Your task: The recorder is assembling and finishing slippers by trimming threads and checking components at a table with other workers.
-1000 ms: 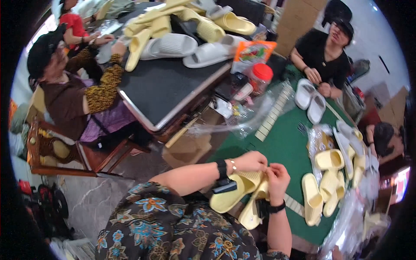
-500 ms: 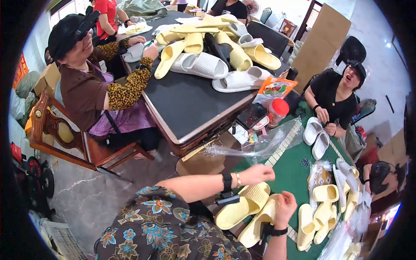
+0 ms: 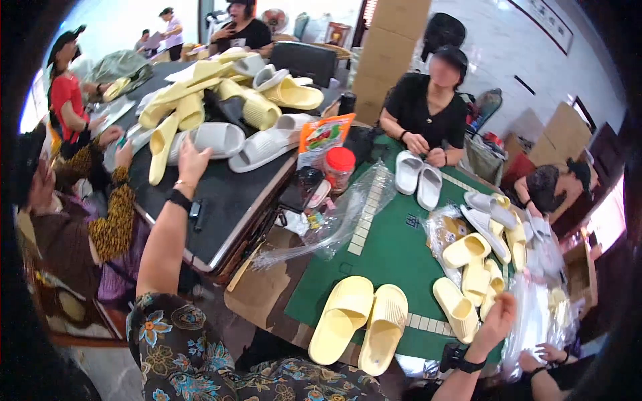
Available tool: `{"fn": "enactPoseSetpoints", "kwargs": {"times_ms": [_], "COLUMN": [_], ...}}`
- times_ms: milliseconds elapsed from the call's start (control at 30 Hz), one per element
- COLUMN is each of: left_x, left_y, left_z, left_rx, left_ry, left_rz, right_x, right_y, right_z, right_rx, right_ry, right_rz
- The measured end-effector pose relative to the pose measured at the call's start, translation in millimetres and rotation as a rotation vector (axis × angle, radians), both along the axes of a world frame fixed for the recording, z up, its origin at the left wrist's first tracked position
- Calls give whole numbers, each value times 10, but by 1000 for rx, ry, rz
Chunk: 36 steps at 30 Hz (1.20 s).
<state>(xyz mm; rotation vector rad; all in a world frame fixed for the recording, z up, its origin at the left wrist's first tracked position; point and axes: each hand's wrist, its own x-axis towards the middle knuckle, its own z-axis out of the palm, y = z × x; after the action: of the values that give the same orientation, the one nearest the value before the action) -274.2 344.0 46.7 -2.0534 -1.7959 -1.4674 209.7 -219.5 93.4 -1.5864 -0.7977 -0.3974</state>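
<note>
Your left hand (image 3: 193,164) is over the black table (image 3: 234,200), thumb and fingers apart, hiding part of a grey slipper (image 3: 225,139), contact unclear! Your right hand (image 3: 497,322) half-curls near a yellow slipper (image 3: 456,309); can't tell if it holds anything. The yellow pair (image 3: 342,315) sits at the green table's (image 3: 401,257) near edge, soles hidden
</note>
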Motion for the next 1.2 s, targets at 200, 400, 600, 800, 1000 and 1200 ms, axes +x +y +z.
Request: {"fn": "enactPoseSetpoints", "kwargs": {"times_ms": [200, 400, 600, 800, 1000, 1200], "left_x": [135, 94, 564, 894, 1440, 1853], "left_y": [194, -120, -1390, -2367, -2882, -3202], "left_z": [-78, 107, 778, 1023, 868, 216], "left_rx": [-194, -72, -225, -99, -239, -167], "left_ry": [12, -79, -232, -28, 385, 756], "left_rz": [-178, -182, -418, -784, -1450, -1703], "right_x": [-673, -475, 364, 1044, 677, 87], "right_y": [299, 392, 266, -6, 152, 738], "right_z": [-716, -1092, -281, 486, -114, -751], "right_rx": [-993, -862, -601, -454, -483, -612], "right_ry": [-76, -242, -246, -162, 181, 859], "right_rz": [290, 221, -139, -560, 39, 488]}}
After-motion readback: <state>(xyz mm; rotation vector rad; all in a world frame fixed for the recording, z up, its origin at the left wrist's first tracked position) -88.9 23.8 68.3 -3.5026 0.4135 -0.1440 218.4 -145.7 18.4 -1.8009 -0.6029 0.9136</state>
